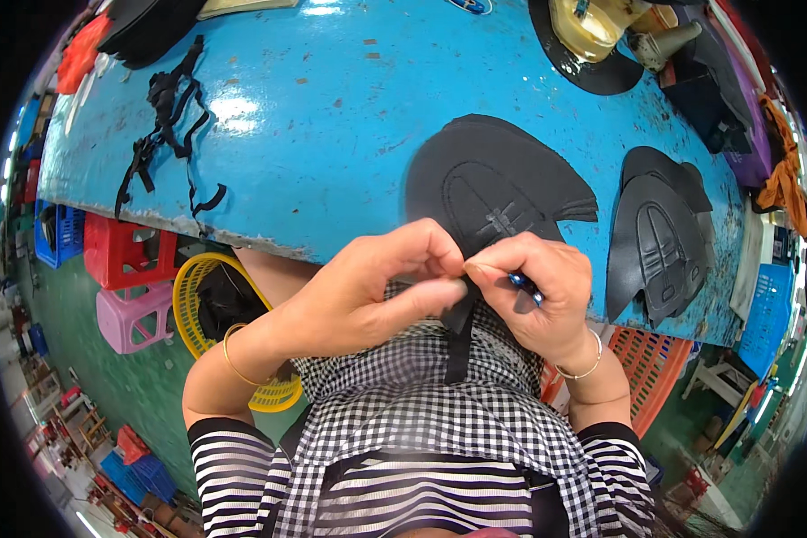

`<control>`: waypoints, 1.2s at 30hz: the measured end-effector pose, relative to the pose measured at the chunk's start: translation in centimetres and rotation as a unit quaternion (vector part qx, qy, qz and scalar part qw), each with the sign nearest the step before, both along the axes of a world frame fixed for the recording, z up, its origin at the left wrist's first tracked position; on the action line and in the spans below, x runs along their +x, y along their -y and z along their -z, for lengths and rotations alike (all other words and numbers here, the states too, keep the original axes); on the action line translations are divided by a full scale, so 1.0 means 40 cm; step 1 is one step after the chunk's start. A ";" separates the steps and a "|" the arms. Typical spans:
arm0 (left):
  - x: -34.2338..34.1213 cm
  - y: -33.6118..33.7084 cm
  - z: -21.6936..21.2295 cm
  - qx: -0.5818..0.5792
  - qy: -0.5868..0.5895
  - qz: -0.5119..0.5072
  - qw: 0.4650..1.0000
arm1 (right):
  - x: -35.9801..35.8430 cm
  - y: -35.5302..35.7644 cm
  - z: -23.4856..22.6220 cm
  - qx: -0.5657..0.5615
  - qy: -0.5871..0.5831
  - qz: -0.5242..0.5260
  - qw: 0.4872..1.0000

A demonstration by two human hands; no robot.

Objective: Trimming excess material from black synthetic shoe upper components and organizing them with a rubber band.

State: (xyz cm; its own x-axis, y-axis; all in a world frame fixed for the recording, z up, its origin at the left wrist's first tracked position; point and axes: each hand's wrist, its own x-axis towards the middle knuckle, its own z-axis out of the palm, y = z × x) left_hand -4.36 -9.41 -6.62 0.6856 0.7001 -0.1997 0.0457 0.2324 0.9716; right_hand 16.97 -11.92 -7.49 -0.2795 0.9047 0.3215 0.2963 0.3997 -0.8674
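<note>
My left hand (377, 289) and my right hand (544, 289) meet at the fingertips over the table's near edge. The left fingers are curled toward the thumb; what they hold, if anything, is too small or hidden to name. A small shiny dark-blue tool (525, 285) sits in my right hand, its ends mostly covered; that thumb and forefinger also pinch together. A black strap (458, 354) hangs below the fingertips, against my checked apron (377, 394). Just beyond the hands, a stack of black padded pieces (502, 161) with a stitched outline lies on the blue table (314, 134).
More stitched black pieces (659, 238) lie at the right. Tangled black straps (170, 117) are at the left. A yellowish glue container (587, 31) stands far right. Below the table are a yellow basket (186, 291), a red stool (112, 255), a pink stool (125, 318) and an orange crate (650, 368).
</note>
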 end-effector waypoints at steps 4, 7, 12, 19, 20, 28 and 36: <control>0.004 -0.028 -0.011 -0.063 -0.026 -0.048 0.997 | 0.025 -0.037 0.004 -0.087 0.017 -0.026 0.996; 0.002 -0.057 -0.024 -0.018 -0.072 -0.067 0.995 | 0.080 -0.103 0.028 -0.123 0.043 0.078 0.988; -0.022 -0.111 -0.084 0.120 -0.176 -0.029 0.977 | 0.189 -0.129 0.084 -0.034 0.338 0.195 0.920; 0.000 -0.209 -0.134 0.325 -0.197 -0.070 0.923 | 0.191 -0.008 0.091 -0.080 0.359 0.214 0.905; 0.017 -0.214 -0.124 0.334 -0.165 0.007 0.928 | 0.196 -0.001 0.094 -0.070 0.346 0.213 0.911; 0.140 -0.186 0.071 0.240 -0.182 0.218 0.928 | 0.234 0.035 0.095 -0.175 0.099 0.226 0.953; 0.150 -0.171 0.090 0.294 -0.224 0.188 0.910 | 0.252 -0.012 0.049 -0.052 0.210 -0.071 0.974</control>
